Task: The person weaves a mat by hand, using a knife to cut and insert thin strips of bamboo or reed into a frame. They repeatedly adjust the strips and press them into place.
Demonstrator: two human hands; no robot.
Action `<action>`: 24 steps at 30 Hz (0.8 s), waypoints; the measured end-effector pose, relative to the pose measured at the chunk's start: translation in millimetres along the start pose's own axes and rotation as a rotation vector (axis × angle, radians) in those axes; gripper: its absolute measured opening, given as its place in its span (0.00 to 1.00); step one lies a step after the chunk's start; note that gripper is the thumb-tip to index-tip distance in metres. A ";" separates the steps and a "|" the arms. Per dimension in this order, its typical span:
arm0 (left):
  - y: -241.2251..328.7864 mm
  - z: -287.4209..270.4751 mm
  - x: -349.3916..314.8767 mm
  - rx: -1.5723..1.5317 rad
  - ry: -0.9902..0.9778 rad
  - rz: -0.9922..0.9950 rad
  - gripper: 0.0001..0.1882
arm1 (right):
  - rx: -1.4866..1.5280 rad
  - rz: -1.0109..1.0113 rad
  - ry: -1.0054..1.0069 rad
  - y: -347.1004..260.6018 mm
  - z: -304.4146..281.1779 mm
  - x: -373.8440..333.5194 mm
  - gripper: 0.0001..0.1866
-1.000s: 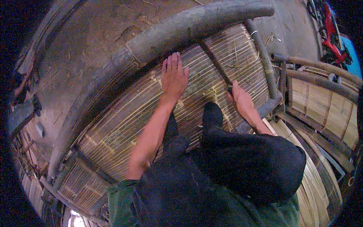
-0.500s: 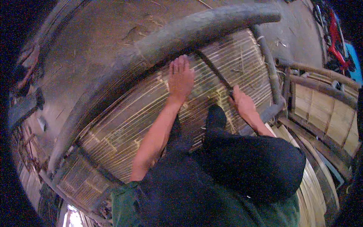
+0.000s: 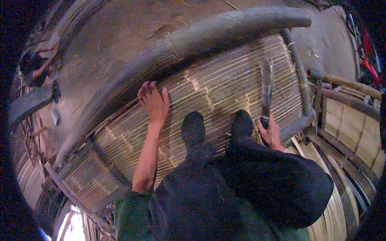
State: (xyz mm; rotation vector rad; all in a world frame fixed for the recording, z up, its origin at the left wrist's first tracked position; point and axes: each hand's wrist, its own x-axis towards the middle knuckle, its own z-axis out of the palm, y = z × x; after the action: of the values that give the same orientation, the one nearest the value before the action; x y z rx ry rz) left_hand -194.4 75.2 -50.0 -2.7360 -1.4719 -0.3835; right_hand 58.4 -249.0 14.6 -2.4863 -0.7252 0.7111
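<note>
Left hand (image 3: 154, 102), fingers spread flat, presses the woven bamboo-slat panel (image 3: 225, 86) near its far edge, beneath a thick curved pole (image 3: 225, 28). Right hand (image 3: 270, 131) clenches a long flat blade (image 3: 266, 86), raised over the panel's right edge.

You crouch on a bamboo panel (image 3: 225, 88), feet (image 3: 193, 126) between your hands: left hand (image 3: 154, 102) flat near the pole (image 3: 225, 30) ahead, right hand (image 3: 271, 132) gripping a blade (image 3: 266, 90) pointing forward. More panels (image 3: 354, 132) lie to your right.
</note>
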 end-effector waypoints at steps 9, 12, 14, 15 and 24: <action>-84.8 2.0 -30.8 0.187 -0.026 0.040 0.22 | 0.047 0.170 -0.082 13.4 -2.4 -4.0 0.19; -72.0 -29.7 -0.4 0.209 -0.422 -0.092 0.20 | 0.018 0.101 -0.038 1.3 -7.8 1.6 0.19; -93.4 -27.5 0.9 0.166 -0.435 0.022 0.18 | 0.020 0.000 0.017 -2.8 -13.7 4.9 0.19; -115.1 -11.0 -10.6 0.151 -0.498 0.017 0.18 | 0.010 -0.001 0.017 -5.6 -16.1 7.7 0.19; -124.9 -63.1 25.0 -0.133 -0.719 0.148 0.18 | 0.062 0.050 0.077 -3.4 -24.7 7.1 0.17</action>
State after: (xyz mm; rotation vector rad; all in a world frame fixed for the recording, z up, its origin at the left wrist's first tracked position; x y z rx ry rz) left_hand -297.2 157.4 3.5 -3.2437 -1.3419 0.5927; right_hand 76.8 -248.9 32.9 -2.4682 -0.6069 0.6420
